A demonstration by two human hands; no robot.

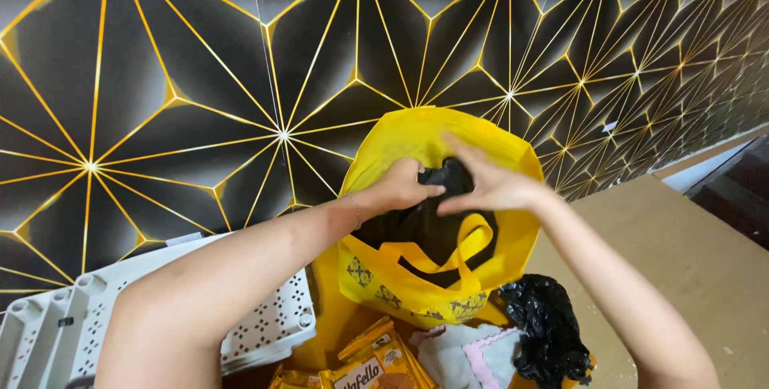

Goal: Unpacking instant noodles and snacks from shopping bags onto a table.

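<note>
Both hands meet at the mouth of a yellow tote bag (436, 145), working on a black plastic bag (448, 177) that sits in its opening. The left hand (394, 189) has its fingers curled into a narrow grip on the black plastic; the right hand (490, 185) presses against it from the other side, fingers spread looser, and whether it truly pinches the plastic cannot be told. The tote bag stands upright against the black wall with gold lines (200, 76), its long axis roughly vertical and its mouth tipped toward the camera, with the yellow handles (473, 241) drooping over the front. Just below the tote lie a second crumpled black bag (549, 329), a grey cloth with pink trim (469, 357) and orange snack packets (376, 361). To the left stands a white perforated crate (264, 329), and to the right runs a brown worktop (681, 261).
</note>
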